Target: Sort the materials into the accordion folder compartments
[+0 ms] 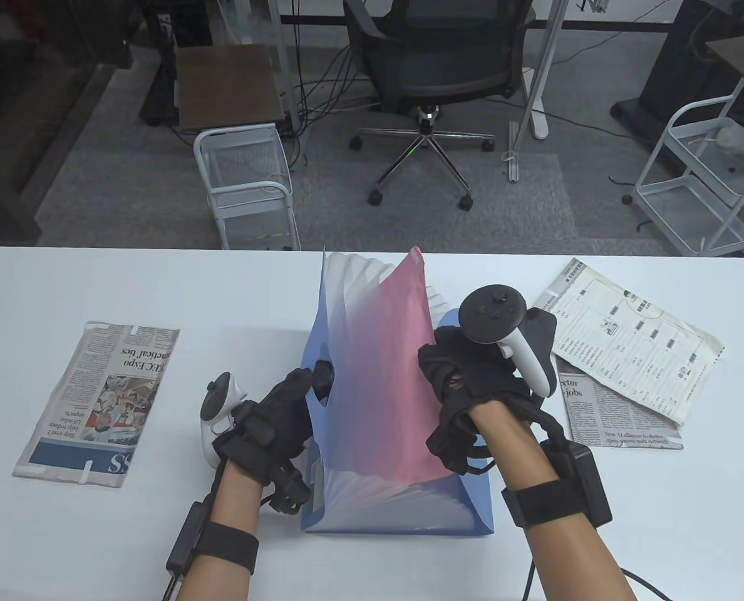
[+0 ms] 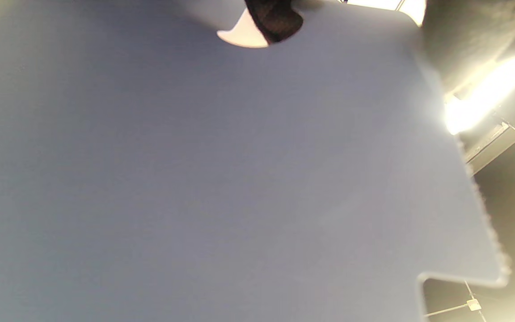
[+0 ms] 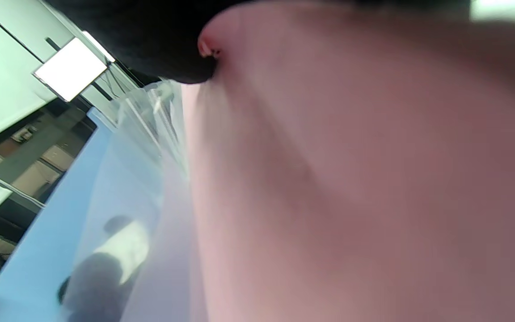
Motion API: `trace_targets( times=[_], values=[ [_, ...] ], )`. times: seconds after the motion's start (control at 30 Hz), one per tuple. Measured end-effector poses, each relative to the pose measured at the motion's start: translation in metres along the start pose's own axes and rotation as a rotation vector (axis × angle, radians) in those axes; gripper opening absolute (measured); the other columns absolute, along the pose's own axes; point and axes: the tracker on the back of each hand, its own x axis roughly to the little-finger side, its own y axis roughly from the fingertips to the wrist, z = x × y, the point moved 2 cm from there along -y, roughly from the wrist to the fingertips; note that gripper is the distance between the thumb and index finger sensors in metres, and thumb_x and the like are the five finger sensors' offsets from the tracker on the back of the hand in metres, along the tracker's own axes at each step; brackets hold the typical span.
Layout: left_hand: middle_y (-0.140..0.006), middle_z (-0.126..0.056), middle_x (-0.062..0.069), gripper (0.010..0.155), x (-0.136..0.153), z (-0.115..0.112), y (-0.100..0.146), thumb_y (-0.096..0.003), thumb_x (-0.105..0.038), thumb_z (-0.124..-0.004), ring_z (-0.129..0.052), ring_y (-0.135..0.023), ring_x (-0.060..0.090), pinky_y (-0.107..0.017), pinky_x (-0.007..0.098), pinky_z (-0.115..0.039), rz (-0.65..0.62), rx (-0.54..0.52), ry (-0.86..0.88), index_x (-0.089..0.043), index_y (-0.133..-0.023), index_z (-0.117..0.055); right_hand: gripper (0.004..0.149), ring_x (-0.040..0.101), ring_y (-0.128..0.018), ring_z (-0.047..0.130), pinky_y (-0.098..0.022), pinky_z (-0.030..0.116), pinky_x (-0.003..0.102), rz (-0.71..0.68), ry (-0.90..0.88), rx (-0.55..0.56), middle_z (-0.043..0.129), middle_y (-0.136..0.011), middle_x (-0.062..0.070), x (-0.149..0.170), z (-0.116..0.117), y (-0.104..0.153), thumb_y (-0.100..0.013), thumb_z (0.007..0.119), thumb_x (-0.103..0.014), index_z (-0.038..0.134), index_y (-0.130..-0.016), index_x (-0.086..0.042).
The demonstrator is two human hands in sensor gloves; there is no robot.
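A blue accordion folder [image 1: 347, 501] stands open at the table's middle front, its translucent pleats fanned out. My left hand [image 1: 309, 388] grips the folder's blue left cover [image 2: 221, 179] at its thumb notch. My right hand [image 1: 447, 369] holds a pink sheet [image 1: 391, 369] that stands slanted among the compartments, its lower part down between the dividers. In the right wrist view the pink sheet [image 3: 351, 179] fills the frame beside the clear dividers [image 3: 150, 134]. A folded newspaper [image 1: 99, 400] lies at the left. Further newspaper sheets [image 1: 629, 350] lie at the right.
The table's far edge [image 1: 159, 249] runs across the view. Beyond it stand an office chair [image 1: 431, 69], a white wire trolley [image 1: 247, 188] and another trolley [image 1: 704, 175] on the floor.
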Motion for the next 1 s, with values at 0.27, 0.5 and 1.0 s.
trace_targets(
  times=[0.27,0.5,1.0],
  values=[
    [-0.119,0.003,0.034,0.076,0.0,0.0,0.001,-0.061,-0.07,-0.071,0.0,-0.102,0.062,-0.062,0.077,-0.023,-0.006,-0.007,0.007,-0.012,-0.108,-0.054,0.039,0.032,-0.029,0.107,-0.012,0.092,0.028,0.025,0.151,0.003,0.101,-0.053,0.003,-0.007,0.003,-0.005,-0.06,0.082,-0.042,0.081,-0.09,-0.018],
    [-0.119,0.003,0.034,0.077,0.0,0.0,0.002,-0.0611,-0.07,-0.071,0.0,-0.102,0.062,-0.061,0.077,-0.023,-0.007,-0.007,0.013,-0.011,-0.108,-0.054,0.048,0.031,-0.027,0.107,-0.011,0.092,0.028,0.002,0.162,-0.051,0.102,-0.053,0.002,-0.013,0.014,-0.011,-0.059,0.083,-0.035,0.074,-0.096,-0.007],
    [-0.119,0.002,0.034,0.077,-0.001,0.0,0.003,-0.0611,-0.07,-0.071,-0.001,-0.101,0.062,-0.061,0.077,-0.023,-0.013,-0.017,0.019,-0.011,-0.107,-0.054,0.046,0.024,-0.02,0.107,-0.004,0.09,0.023,-0.041,0.176,-0.013,0.103,-0.043,-0.001,-0.023,0.028,-0.018,-0.056,0.088,-0.036,0.077,-0.093,-0.013]
  ],
)
